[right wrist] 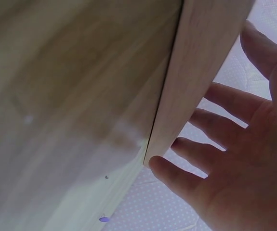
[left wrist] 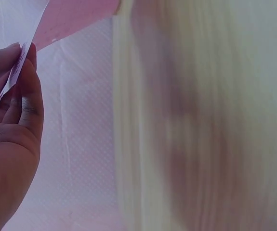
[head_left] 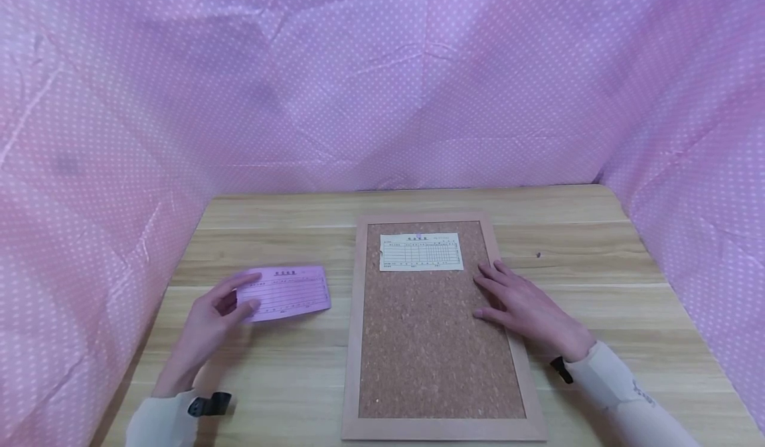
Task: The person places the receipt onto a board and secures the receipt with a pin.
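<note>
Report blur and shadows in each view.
Head: a soft diagonal shadow crosses the dotted cloth, and the pink slip is fairly sharp; left wrist: the tabletop is blurred and darkly shadowed, the left hand clearer; right wrist: dim, hazy tabletop, with the right hand better defined.

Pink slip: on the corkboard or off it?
Off. The left hand pinches the pink slip left of the corkboard, with table showing between them.
</note>
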### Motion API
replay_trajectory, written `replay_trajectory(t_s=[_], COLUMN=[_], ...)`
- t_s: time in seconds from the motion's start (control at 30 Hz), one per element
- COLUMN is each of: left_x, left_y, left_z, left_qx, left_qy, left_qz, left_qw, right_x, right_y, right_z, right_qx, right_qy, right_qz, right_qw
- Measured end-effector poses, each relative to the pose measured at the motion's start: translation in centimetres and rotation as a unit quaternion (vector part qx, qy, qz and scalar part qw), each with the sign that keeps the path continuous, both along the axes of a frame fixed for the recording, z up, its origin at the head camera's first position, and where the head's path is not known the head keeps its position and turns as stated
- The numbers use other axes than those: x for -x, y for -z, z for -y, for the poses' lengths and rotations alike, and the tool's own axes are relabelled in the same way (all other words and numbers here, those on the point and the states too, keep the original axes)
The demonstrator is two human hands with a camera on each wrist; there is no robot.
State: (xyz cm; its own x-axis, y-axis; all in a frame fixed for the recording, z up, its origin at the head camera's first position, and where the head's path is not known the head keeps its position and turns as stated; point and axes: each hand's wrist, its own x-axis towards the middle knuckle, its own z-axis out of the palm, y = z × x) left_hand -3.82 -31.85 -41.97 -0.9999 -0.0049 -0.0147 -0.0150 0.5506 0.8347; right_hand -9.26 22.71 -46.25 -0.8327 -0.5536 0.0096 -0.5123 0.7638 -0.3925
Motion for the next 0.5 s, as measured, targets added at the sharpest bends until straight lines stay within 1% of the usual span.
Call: replay_trajectory(t_s=[0.23, 0.5], left_x=[-0.2, -0.2], left_y=[-0.6, -1.5], left_z=[-1.9, -3.5], left_qx=[-0.038, -0.063], left_qy=[0.017, 0.04], left_qz=[-0.051, -0.071], left_qw=[0.9978, 0.9947], right_x=[-0.1, -0.1], right_y=[-0.2, -0.5], right_z=[0.4, 0.7], right_qx=[0.004, 0.022], right_qy=[0.002, 0.009], right_qz=[-0.002, -0.002], right_qw=[1.0, 0.9997])
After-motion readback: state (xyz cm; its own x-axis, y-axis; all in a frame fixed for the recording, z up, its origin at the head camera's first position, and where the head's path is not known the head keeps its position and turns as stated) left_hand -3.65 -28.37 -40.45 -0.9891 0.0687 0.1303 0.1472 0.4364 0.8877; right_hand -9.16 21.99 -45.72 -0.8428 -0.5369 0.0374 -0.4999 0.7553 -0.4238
